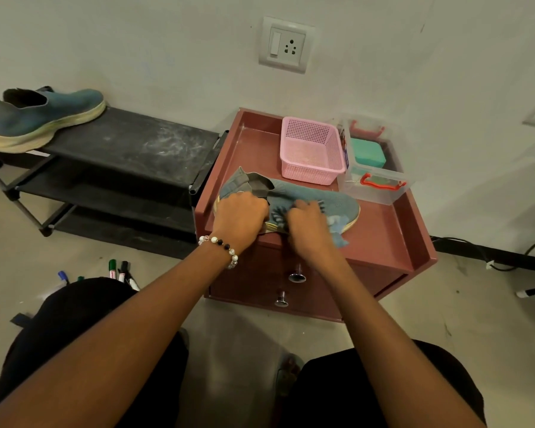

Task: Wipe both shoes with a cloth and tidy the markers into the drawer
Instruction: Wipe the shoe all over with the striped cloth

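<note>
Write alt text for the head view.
A person's left hand steadies a blue shoe on a maroon drawer cabinet while the right hand rubs it with a blue cloth. A second shoe sits on a black rack; markers lie on the floor.

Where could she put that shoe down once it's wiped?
The black rack's top shelf is bare right of the other shoe. The cabinet top has a strip right of the shoe both hands hold. Its back is crowded with the pink basket and clear box.
</note>
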The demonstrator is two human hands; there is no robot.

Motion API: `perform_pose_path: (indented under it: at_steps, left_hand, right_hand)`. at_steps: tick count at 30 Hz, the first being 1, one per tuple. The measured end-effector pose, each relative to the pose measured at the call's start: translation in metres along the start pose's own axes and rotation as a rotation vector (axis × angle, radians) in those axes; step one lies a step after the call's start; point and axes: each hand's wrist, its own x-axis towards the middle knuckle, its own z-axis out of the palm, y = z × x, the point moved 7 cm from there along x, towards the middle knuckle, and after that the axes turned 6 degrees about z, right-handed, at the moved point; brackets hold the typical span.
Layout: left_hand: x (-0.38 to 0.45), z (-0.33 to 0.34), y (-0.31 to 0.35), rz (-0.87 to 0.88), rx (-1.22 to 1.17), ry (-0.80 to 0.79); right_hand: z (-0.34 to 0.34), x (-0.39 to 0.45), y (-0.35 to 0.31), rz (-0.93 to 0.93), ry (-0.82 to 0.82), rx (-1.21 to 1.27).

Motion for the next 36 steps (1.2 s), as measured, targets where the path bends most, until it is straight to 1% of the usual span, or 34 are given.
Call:
perform_pose_path:
  at_steps: [2,5,7,9,11,13,15,16,18,20,23,24,25,26,28,29,31,33,36]
  left_hand:
    - [-0.001,-0.001,0.000,-0.013,0.025,-0.005]
    - [-0.001,0.002,-0.003,-0.026,-0.018,-0.028]
    - [-0.001,0.002,-0.004,-0.012,-0.046,-0.027]
    - [0.000,0.003,-0.004,-0.005,-0.051,-0.017]
    - [0.001,0.004,-0.004,-0.013,-0.047,-0.016]
    - [0.002,0.005,-0.005,-0.022,-0.049,-0.025]
    - [0.002,0.006,-0.005,-0.018,-0.054,-0.034]
    - [0.002,0.006,-0.004,-0.016,-0.052,-0.033]
    - [0.002,0.004,-0.003,-0.013,-0.025,-0.012]
    - [0.001,0.003,-0.002,-0.011,0.013,0.001]
    - [-0.001,0.002,-0.002,-0.014,0.003,-0.015]
    - [-0.001,0.002,-0.002,-0.016,-0.017,-0.019]
    - [-0.001,0.003,-0.003,-0.015,-0.033,-0.024]
    - [-0.001,0.003,-0.003,-0.014,-0.042,-0.026]
    - [-0.001,0.003,-0.004,-0.008,-0.043,-0.020]
    - [0.000,0.003,-0.004,-0.004,-0.037,-0.012]
    - [0.000,0.002,-0.003,-0.004,-0.028,-0.006]
    - [0.000,0.002,-0.002,-0.007,-0.030,-0.017]
    - [0.001,0.002,-0.002,-0.010,-0.040,-0.026]
  right_hand:
    - [0.002,0.004,-0.006,-0.081,-0.025,0.101]
    - [-0.010,0.002,0.015,-0.139,-0.133,0.293]
    - [-0.015,-0.001,0.043,-0.083,-0.215,0.310]
    - [-0.015,0.002,0.075,0.067,-0.246,0.308]
    - [-0.013,0.004,0.091,0.210,-0.194,0.274]
    - [-0.011,0.001,0.082,0.292,-0.076,0.143]
    - [-0.009,-0.008,0.052,0.299,0.008,0.015]
    - [-0.006,-0.010,0.036,0.276,0.029,0.003]
    - [0.000,-0.007,0.008,0.183,0.027,0.031]
    - [0.004,0.002,-0.005,0.061,-0.031,0.115]
    - [0.001,0.008,0.004,-0.073,-0.116,0.262]
    - [0.000,0.008,0.014,-0.091,-0.145,0.260]
    - [0.003,0.009,0.028,-0.075,-0.160,0.209]
    - [0.004,0.012,0.046,-0.016,-0.153,0.126]
    - [-0.002,0.014,0.082,0.159,-0.061,-0.044]
    - [-0.006,0.011,0.094,0.241,-0.009,-0.092]
    - [-0.010,0.005,0.099,0.312,0.053,-0.126]
    - [-0.008,0.002,0.084,0.278,0.056,-0.120]
    - [0.004,-0.002,0.035,0.104,-0.010,-0.055]
